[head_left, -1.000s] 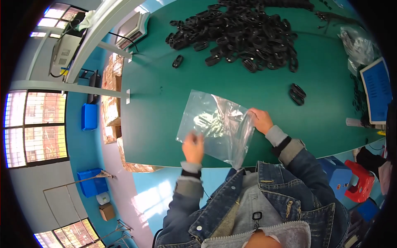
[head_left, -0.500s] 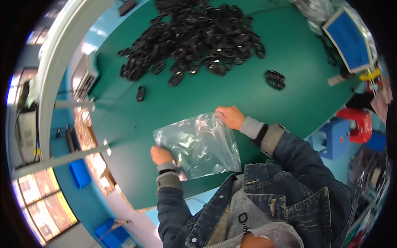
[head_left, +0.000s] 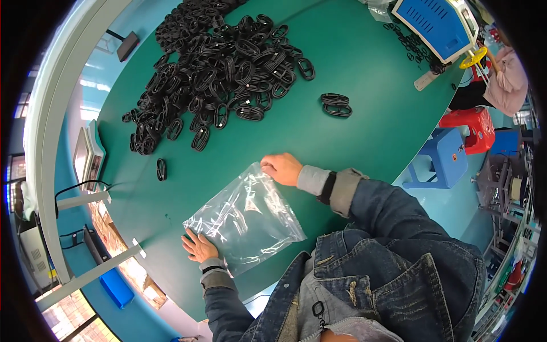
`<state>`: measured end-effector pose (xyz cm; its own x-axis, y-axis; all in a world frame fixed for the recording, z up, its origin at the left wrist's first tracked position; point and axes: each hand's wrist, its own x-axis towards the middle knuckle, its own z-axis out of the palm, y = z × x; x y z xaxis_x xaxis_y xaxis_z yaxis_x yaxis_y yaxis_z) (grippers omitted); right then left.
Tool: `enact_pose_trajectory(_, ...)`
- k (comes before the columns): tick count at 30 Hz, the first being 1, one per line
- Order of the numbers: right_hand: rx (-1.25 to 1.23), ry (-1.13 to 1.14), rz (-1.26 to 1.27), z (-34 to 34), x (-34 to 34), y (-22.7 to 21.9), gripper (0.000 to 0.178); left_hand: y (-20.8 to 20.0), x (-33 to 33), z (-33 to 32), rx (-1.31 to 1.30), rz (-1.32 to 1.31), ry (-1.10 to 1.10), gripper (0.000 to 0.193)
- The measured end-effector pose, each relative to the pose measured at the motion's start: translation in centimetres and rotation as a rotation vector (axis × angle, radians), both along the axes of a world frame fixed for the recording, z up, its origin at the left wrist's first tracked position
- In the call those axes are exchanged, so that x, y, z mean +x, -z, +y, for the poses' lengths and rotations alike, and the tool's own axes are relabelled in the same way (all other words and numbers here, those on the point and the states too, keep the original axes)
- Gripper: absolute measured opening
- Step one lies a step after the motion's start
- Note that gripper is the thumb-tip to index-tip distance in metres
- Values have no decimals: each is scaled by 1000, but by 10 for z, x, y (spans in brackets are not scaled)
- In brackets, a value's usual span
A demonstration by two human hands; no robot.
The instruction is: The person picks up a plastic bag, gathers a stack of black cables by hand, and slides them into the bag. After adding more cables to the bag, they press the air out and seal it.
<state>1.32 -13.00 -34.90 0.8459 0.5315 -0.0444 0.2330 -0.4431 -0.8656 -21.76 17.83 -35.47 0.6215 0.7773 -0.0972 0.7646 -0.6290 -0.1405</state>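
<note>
A clear plastic bag (head_left: 250, 219) lies slantwise on the green table (head_left: 256, 137) in front of me and looks flat. My right hand (head_left: 283, 170) is closed on its far right corner, fingertips pinched together. At the bag's left edge my left hand (head_left: 200, 247) rests with its fingers spread, touching the film near the corner. Beyond the bag, a big heap of coiled black cables (head_left: 222, 74) covers the far left of the table. One single coiled cable (head_left: 162, 170) lies left of the bag, and two bundled cables (head_left: 336, 105) lie together to the right.
At the far right stands a blue and white machine (head_left: 436, 25) with a yellow wheel (head_left: 473, 58); small black loops (head_left: 411, 45) lie beside it. A blue stool (head_left: 439, 159) and a red stool (head_left: 470, 128) stand past the right edge. Another person (head_left: 507, 85) is at far right.
My view has turned, so the table's contents sit further left. My left hand's fingers have spread from a closed grip at the bag's edge. My right hand keeps its corner.
</note>
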Motion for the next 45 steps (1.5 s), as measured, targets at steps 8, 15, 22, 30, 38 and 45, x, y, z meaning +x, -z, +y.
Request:
enact_pose_trajectory(8,-511,200,-659,-162,94,-47,61,-47,12,19,198,152,-45,55)
enact_pose_trajectory(15,-83,75,-405,-162,93,0,47,-81,147,-169,-392,-776,530,44)
enact_pose_trajectory(22,-51,-328,-347,-77,70,-10,45,-15,227,-288,-868,-985,305,32)
enact_pose_trajectory(30,-162,242,-623,-130,193,-22,44,-10,243,-295,-797,-1018,293,17)
enact_pose_trajectory(38,117,-200,-262,-130,100,6,38,-11,237,-295,-890,-1092,201,23)
enact_pose_trajectory(45,187,-433,-417,-95,120,-17,33,-1,233,-277,-795,-1083,135,27)
